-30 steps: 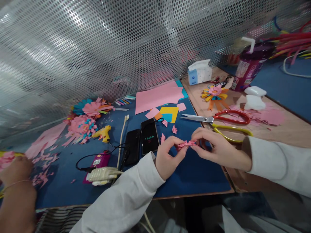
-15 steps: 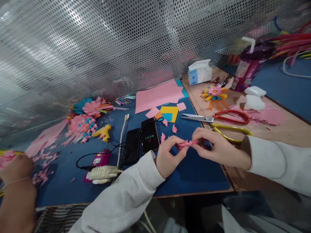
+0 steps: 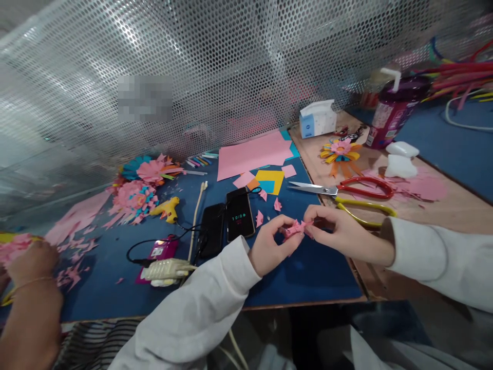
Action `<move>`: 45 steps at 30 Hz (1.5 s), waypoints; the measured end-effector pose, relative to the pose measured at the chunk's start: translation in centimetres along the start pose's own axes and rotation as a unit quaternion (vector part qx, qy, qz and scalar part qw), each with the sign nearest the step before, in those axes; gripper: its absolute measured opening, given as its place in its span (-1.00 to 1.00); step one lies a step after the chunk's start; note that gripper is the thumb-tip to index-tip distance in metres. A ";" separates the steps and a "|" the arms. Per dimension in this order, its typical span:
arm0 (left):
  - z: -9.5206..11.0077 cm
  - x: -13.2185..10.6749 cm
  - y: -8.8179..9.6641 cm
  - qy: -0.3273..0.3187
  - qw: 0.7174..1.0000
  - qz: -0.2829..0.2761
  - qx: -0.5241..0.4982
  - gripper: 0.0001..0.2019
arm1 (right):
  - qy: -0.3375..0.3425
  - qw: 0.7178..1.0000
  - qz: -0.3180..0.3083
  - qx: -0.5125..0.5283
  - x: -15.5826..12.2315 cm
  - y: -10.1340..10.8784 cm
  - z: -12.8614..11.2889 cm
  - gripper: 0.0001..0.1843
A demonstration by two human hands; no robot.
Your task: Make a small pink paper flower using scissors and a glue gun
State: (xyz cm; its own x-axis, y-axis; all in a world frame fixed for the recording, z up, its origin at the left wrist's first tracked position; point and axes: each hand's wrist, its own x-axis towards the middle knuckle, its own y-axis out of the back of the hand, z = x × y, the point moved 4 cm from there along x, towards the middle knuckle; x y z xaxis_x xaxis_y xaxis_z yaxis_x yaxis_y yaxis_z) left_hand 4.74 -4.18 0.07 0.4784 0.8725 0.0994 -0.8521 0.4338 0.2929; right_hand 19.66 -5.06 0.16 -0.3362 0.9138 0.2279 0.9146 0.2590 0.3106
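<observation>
Between my two hands is a small piece of cut pink paper [image 3: 296,227] with pointed, petal-like edges. My left hand [image 3: 271,247] pinches it from the left between thumb and fingers. My right hand [image 3: 339,234] pinches its right end, with the fingertips partly hiding the paper. Just beyond my hands lie a small folded pink paper piece [image 3: 278,204] and another pink scrap [image 3: 259,218]. Scissors [image 3: 327,189] with one red and one yellow handle lie behind my right hand, blades pointing left.
Two phones [image 3: 239,218] with cables, a power strip [image 3: 165,271] and a yellow glue gun [image 3: 168,209] lie left. Paper flowers [image 3: 134,198] stand farther left, near a co-worker's hand [image 3: 33,262]. Pink sheets [image 3: 254,154], tissues [image 3: 319,121] and a purple cup [image 3: 393,113] are behind.
The pink paper has turned slightly between my fingers and more of its pointed edges show. The view has shifted a little.
</observation>
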 end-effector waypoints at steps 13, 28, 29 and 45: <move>0.0 -0.3 -0.2 -0.012 0.997 -0.067 0.026 -0.82 | -0.010 0.999 0.009 0.033 -0.4 0.1 0.0 -0.90; 1.5 -1.1 -1.3 -0.134 0.967 -0.180 0.120 -0.75 | 0.292 0.940 0.038 -0.175 -2.8 0.8 -3.2 -0.72; 1.5 -1.2 -1.4 -0.152 0.961 -0.191 0.128 -0.72 | 0.312 0.930 0.034 -0.193 -3.1 1.0 -3.4 -0.70; 1.2 -1.3 -0.6 -0.103 0.974 -0.197 0.049 -0.58 | 0.329 0.914 0.039 -0.234 -4.1 1.0 -2.9 -0.77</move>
State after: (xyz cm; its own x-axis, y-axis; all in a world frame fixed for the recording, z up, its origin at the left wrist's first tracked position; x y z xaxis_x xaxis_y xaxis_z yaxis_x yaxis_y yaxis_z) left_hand 4.86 -5.87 0.89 0.8055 0.5743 0.1458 -0.5737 0.6945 0.4343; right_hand 21.32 -9.45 2.19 -0.4769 0.4986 0.7239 0.7969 -0.1022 0.5954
